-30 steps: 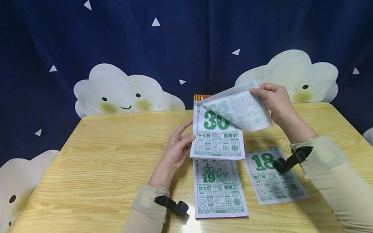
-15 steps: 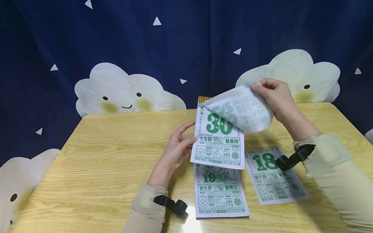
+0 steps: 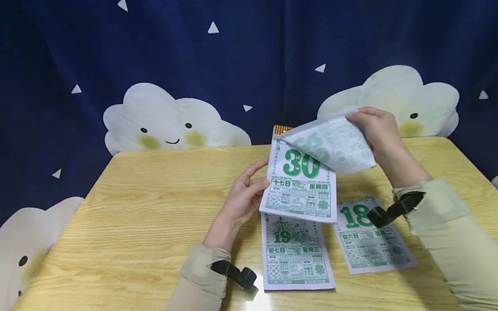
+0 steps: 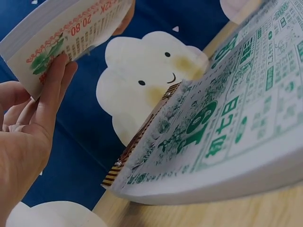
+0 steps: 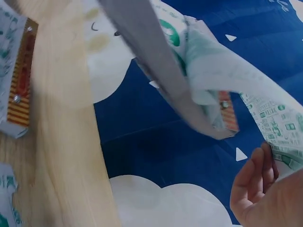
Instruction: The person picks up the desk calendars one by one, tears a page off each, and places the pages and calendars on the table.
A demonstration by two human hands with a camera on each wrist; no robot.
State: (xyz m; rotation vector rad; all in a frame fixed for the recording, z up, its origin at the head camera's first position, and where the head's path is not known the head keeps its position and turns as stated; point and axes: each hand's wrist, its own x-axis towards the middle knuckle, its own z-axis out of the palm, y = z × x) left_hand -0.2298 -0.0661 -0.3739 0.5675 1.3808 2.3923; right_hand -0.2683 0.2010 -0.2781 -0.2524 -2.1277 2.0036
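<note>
A thick tear-off calendar, showing a green 30, is held up off the table by my left hand. In the left wrist view, the thumb and fingers of that left hand pinch its edge, against a back cover with red print. My right hand pinches the lower corner of the calendar's top page, which is folded up and over to the right. Its upper left part still joins the pad. The right wrist view shows the curled right fingers at the page's edge.
Another calendar pad, with a 19, lies on the wooden table below the raised one, partly covered by it. To its right lies a loose page marked 18. A dark blue curtain with clouds hangs behind the table.
The raised calendar has shifted slightly right with my left hand. The folded page bulged half a second ago and looks flatter now. My right hand has drifted slightly right, still pinching the page.
</note>
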